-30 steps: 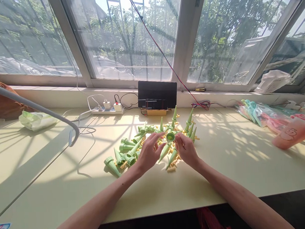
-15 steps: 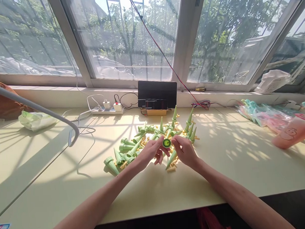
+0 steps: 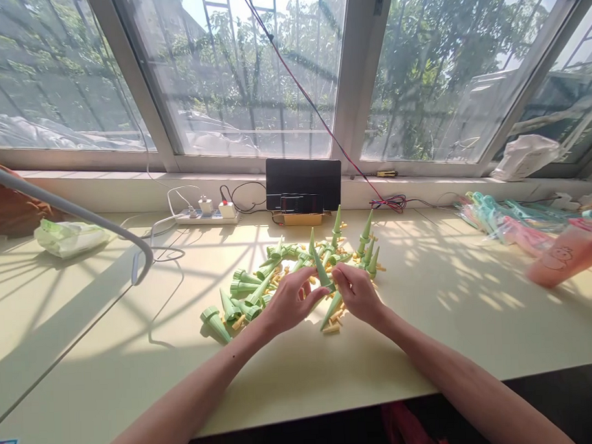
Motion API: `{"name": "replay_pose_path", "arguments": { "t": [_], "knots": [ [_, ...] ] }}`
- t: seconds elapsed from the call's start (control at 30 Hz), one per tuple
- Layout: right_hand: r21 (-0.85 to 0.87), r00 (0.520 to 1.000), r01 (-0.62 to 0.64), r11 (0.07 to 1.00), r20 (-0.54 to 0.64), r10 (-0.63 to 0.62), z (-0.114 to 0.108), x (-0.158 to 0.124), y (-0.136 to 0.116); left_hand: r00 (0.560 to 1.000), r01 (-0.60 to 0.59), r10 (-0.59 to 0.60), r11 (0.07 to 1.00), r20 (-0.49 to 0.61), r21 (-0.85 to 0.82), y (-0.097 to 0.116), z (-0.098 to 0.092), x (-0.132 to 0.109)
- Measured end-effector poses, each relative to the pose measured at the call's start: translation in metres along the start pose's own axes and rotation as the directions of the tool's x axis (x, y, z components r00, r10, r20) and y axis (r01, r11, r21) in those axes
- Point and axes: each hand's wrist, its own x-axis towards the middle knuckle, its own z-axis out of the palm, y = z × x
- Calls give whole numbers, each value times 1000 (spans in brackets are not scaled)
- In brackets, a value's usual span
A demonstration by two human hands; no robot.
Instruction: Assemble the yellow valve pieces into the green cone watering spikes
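Observation:
My left hand (image 3: 295, 300) grips a green plastic spike (image 3: 320, 266), a hollow cone, near its wide end, with its point tilted up and away. My right hand (image 3: 359, 290) is closed in a pinch beside that wide end; what its fingers hold, if anything, is too small to make out. Around and beyond both hands lies a loose pile of similar green spikes (image 3: 246, 285) mixed with small yellow pegs (image 3: 331, 329). At the pile's right, several spikes with yellow pegs through them (image 3: 365, 232) point upward.
At the back stands a black tablet (image 3: 303, 176) on a stand. A power strip (image 3: 208, 215) with plugs is left of it. A grey curved bar (image 3: 82, 207) crosses the left side. On the right lie a pink cup (image 3: 566, 254) and bagged teal items (image 3: 490, 218).
The spike in my left hand has turned from showing its round open end to standing point up. My left fingers have shifted their hold; the right hand stays nearly in place.

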Motion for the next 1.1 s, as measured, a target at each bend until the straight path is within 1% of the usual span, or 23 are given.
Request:
{"name": "replay_pose_path", "arguments": {
  "t": [0.07, 0.17, 0.27, 0.33, 0.37, 0.47, 0.53, 0.6, 0.63, 0.67, 0.7, 0.77, 0.83, 0.9, 0.97, 1.1],
  "knots": [
    [-4, 1000, -8, 1000, 0, 8, 0, 0, 0, 997, -74, 75, 995, -4, 62, -3, 1, -1],
    [-2, 1000, -20, 1000, 0, 20, 1, 0, 0, 988, -150, 152, 977, -2, 149, -7, 1, -1],
    [3, 1000, -21, 1000, 3, 21, 1, 1, -1, 967, -234, 251, 943, -43, 237, -10, 3, -2],
    [-4, 1000, -16, 1000, 1, 16, 0, 1, -1, 955, -252, 284, 928, -85, 273, -10, 4, -2],
    [-11, 1000, -15, 1000, -5, 15, 0, 1, -1, 956, -239, 276, 930, -102, 277, -9, 4, -1],
    [-37, 999, -29, 999, -47, 27, -1, 1, 0, 974, -143, 177, 964, -140, 223, -4, 4, 0],
    [-52, 996, -44, 998, -81, 39, -1, 1, 1, 981, -52, 73, 991, -179, 122, -1, 4, 1],
    [-62, 994, -51, 997, -104, 44, -2, 1, 2, 974, 77, -80, 997, -214, -23, 3, 3, 2],
    [-65, 993, -49, 997, -110, 41, -2, 1, 2, 961, 158, -178, 981, -209, -109, 5, 2, 3],
    [-65, 993, -43, 997, -110, 36, -2, 1, 2, 946, 235, -271, 952, -181, -197, 6, 1, 4],
    [-65, 994, -33, 997, -105, 26, -2, 1, 2, 928, 304, -349, 911, -128, -279, 8, 0, 5],
    [-61, 997, -1, 998, -79, -4, -2, 0, 1, 896, 420, -443, 824, 30, -382, 10, -2, 7],
    [-56, 998, 32, 998, -45, -35, -1, 0, -1, 861, 505, -473, 760, 186, -408, 13, -3, 8],
    [-53, 998, 52, 997, -22, -53, -1, 0, -2, 837, 547, -474, 735, 274, -400, 14, -4, 9],
    [-51, 998, 56, 997, -12, -56, -1, 0, -3, 836, 548, -463, 741, 295, -389, 13, -5, 8],
    [-49, 999, 40, 998, -6, -40, -2, 0, -5, 863, 502, -421, 776, 280, -381, 11, -6, 7]
  ]
}}
